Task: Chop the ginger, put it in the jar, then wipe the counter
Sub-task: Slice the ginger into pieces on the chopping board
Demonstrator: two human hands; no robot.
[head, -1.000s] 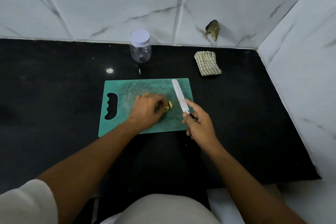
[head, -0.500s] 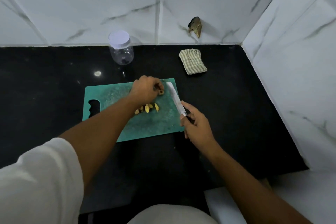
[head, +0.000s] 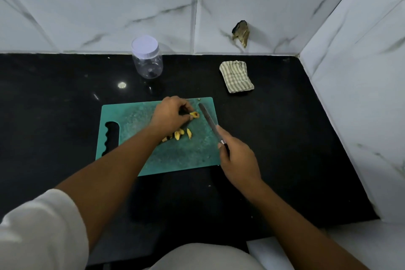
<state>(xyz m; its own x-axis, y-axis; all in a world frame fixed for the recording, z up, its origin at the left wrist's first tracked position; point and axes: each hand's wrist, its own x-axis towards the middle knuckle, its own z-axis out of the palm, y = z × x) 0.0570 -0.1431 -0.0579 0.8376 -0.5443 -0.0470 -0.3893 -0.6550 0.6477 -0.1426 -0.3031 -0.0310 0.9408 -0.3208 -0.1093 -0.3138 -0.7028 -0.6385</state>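
The left hand (head: 171,116) pinches the uncut ginger (head: 194,114) near the far edge of the cutting board (head: 135,114); cut slices (head: 182,133) lie at the board's centre. The right hand (head: 237,158) grips the knife (head: 209,121) over the board's right side. Hazard: the fingertips sit just beside the blade, so a slip on so small a piece may nick them or scatter slices off the board.

knife handle (head: 226,149): hidden in right hand (head: 238,160) | ginger slices (head: 178,135): partly under left forearm (head: 122,164)
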